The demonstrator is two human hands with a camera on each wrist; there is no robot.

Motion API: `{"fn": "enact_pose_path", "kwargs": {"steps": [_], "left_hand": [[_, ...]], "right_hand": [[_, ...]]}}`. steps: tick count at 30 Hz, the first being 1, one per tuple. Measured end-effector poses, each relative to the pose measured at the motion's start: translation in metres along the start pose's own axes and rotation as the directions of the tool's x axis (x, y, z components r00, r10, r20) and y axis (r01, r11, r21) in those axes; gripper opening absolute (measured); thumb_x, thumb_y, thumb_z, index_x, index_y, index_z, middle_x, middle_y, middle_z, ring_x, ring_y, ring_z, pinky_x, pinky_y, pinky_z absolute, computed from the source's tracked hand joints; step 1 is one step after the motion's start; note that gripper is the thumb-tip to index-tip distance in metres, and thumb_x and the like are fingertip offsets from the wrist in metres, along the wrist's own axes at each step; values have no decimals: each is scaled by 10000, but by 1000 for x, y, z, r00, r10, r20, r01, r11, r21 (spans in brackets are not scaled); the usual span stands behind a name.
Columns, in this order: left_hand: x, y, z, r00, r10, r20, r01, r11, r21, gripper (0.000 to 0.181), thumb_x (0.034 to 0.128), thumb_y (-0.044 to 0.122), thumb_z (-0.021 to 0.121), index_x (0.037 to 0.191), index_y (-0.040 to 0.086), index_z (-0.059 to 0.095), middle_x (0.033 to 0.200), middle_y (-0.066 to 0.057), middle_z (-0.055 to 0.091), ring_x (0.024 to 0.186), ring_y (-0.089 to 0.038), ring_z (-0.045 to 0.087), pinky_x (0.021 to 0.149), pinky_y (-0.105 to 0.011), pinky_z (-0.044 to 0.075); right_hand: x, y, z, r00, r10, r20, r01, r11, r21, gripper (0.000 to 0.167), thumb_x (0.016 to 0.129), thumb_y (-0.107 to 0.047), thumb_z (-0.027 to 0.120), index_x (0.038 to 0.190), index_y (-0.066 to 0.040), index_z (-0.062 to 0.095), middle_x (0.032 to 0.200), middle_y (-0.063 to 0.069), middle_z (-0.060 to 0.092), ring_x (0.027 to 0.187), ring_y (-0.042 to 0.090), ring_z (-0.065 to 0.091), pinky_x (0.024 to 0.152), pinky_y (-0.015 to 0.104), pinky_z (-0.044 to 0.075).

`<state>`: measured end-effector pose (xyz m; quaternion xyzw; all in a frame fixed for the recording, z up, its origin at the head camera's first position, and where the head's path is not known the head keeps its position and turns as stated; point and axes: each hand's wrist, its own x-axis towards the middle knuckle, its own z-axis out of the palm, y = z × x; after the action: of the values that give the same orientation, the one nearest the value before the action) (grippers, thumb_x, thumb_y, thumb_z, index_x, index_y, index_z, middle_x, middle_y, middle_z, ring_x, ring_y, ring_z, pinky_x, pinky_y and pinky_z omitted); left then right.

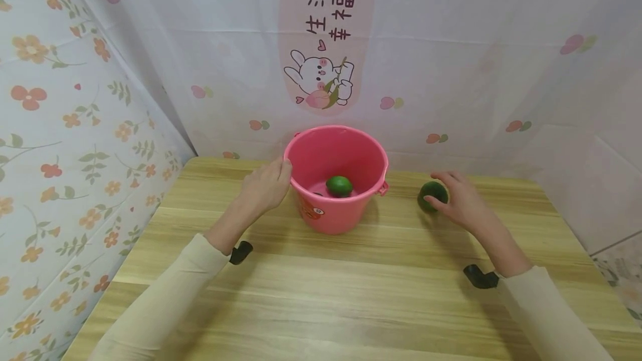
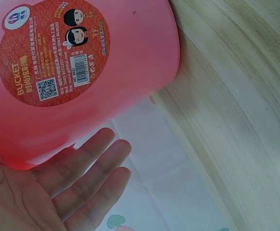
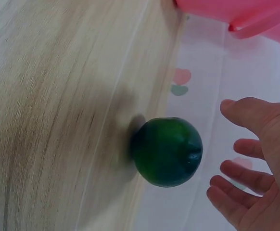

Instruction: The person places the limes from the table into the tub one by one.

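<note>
A pink bucket point(image 1: 333, 217) stands on the table at the back middle. Inside it lies a smooth green fruit point(image 1: 339, 186), with a small dark bit beside it mostly hidden by the rim. My left hand point(image 1: 268, 184) is at the bucket's left rim; its fingers point(image 2: 89, 171) extend loosely along the outer side in the left wrist view, and its thumb is hidden there. To the right of the bucket, a round dark green fruit point(image 3: 168, 152) sits on the table. Around it, my right hand point(image 1: 461, 200) hovers with fingers and thumb spread, apart from the fruit in the right wrist view.
The wood-grain table point(image 1: 321, 305) ends at the back against a printed white cloth point(image 1: 466, 82). A flowered cloth point(image 1: 65, 127) hangs on the left. A handle lug point(image 1: 383, 189) juts from the bucket's right side. Dark wrist-camera pieces point(image 1: 480, 277) show under both sleeves.
</note>
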<state>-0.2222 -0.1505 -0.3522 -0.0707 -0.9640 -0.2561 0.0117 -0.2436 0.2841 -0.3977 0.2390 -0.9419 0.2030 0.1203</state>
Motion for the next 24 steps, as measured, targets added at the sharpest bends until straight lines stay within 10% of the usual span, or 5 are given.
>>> {"fn": "enact_pose_path", "kwargs": {"steps": [24], "left_hand": [[-1, -1, 1, 1000, -5, 0, 5, 1000, -25, 429, 1088, 391, 188, 1014, 116, 508, 799, -94, 518, 694, -286, 521, 599, -432, 434]], "right_hand": [[6, 13, 14, 986, 81, 144, -78, 997, -22, 640, 833, -109, 836, 1333, 127, 513, 1259, 405, 476, 1125, 571, 493, 912, 657, 422]]}}
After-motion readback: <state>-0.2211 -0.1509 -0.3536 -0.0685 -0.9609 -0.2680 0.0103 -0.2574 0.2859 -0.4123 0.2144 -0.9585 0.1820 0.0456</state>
